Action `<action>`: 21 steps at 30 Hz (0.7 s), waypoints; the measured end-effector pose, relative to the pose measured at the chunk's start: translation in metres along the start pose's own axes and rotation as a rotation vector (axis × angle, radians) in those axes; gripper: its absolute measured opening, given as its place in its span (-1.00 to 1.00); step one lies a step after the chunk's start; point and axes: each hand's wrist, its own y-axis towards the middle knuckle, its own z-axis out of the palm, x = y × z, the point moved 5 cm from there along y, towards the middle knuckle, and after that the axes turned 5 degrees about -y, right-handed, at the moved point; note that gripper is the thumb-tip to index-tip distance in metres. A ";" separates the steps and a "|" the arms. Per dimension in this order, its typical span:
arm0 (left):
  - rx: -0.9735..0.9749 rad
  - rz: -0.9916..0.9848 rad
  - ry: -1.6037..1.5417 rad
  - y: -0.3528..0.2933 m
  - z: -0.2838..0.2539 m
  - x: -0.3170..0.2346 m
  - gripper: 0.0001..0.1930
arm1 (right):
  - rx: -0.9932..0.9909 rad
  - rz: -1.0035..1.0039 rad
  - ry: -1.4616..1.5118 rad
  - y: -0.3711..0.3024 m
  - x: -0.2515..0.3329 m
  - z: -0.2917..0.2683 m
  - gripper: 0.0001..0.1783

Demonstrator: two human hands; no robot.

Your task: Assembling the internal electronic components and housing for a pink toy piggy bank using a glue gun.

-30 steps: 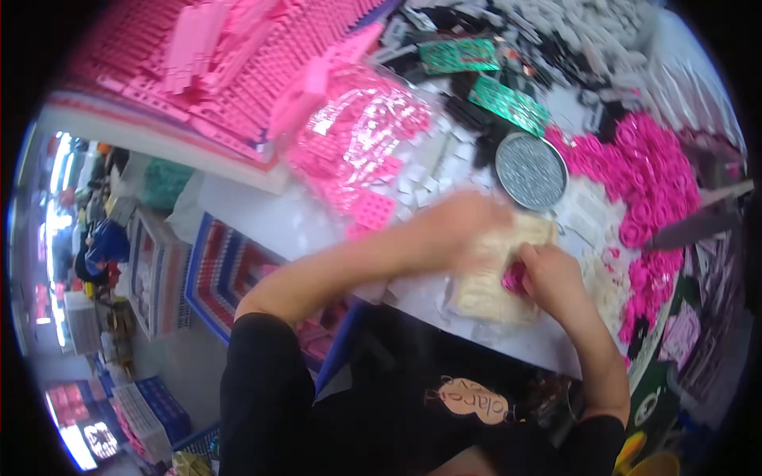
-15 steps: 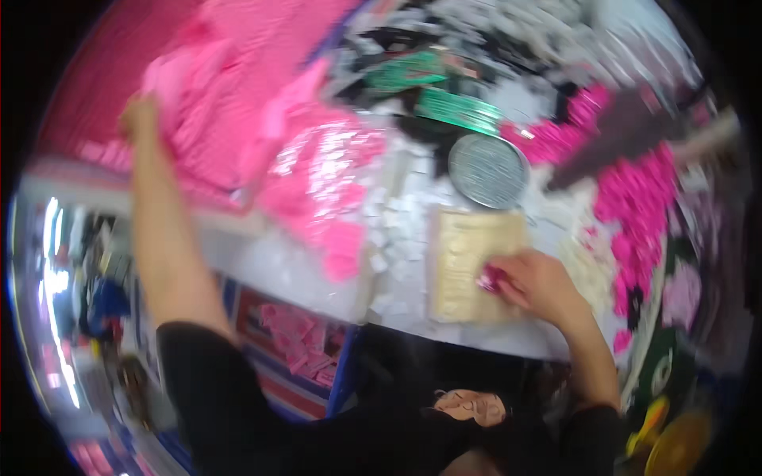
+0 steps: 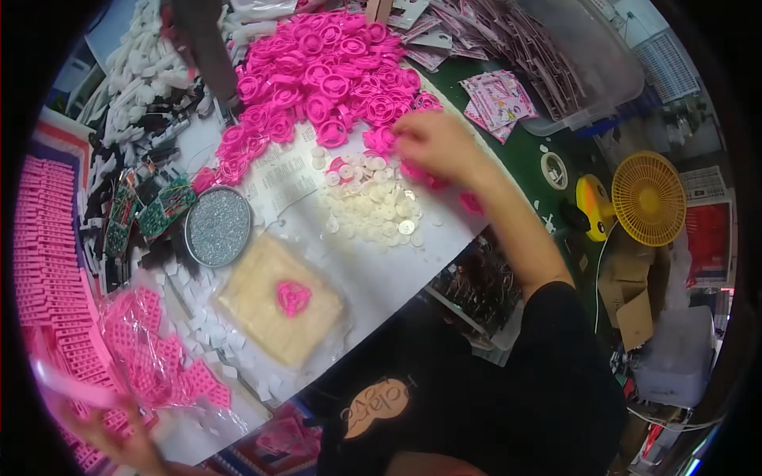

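Observation:
My left hand (image 3: 119, 436), smeared by motion at the lower left, has its fingers at a long pale pink plastic piece (image 3: 75, 387), which seems to be in its grip. Rows of pink slotted plastic parts (image 3: 48, 238) lie beside it. At the near edge of a heap of bright pink round plastic parts (image 3: 317, 79), my right hand (image 3: 436, 147) has its fingers curled together on one pink part (image 3: 380, 140); the fingertips are partly hidden. A single pink round part (image 3: 292, 298) rests on a cream square pad (image 3: 258, 317) in front of me.
White discs (image 3: 373, 210) lie near my right hand. A round tin of small grey metal pieces (image 3: 218, 226) stands behind the pad, beside green circuit boards (image 3: 163, 202). Bagged pink parts (image 3: 139, 341) sit at left. A dark tool (image 3: 202, 47) overhangs the table. A yellow fan (image 3: 647, 198) stands right.
The view has swung right. My right hand has moved from the pad to the pink heap, leaving a pink part on the pad. My left hand stays at the pink parts on the left.

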 end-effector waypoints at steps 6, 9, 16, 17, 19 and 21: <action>0.503 0.067 -0.091 -0.053 0.131 -0.106 -0.69 | -0.144 0.284 -0.807 0.012 -0.189 -0.057 -0.24; 0.638 -0.038 -0.061 -0.069 0.163 -0.112 -0.54 | -0.270 0.183 -0.715 0.016 -0.171 -0.055 -0.38; 0.608 -0.412 -0.217 -0.045 0.158 -0.030 -0.33 | -0.356 0.092 -0.365 -0.005 -0.123 -0.083 -0.34; 0.727 -0.516 -0.242 -0.048 0.166 -0.023 -0.33 | -0.324 0.085 -0.208 -0.015 -0.069 -0.079 -0.33; 0.858 -0.646 -0.273 -0.054 0.169 -0.021 -0.35 | -0.242 -0.137 0.167 -0.037 0.006 -0.063 -0.28; 0.880 -0.686 -0.337 -0.056 0.175 -0.021 -0.37 | 0.170 -0.433 0.334 -0.059 0.087 -0.056 -0.25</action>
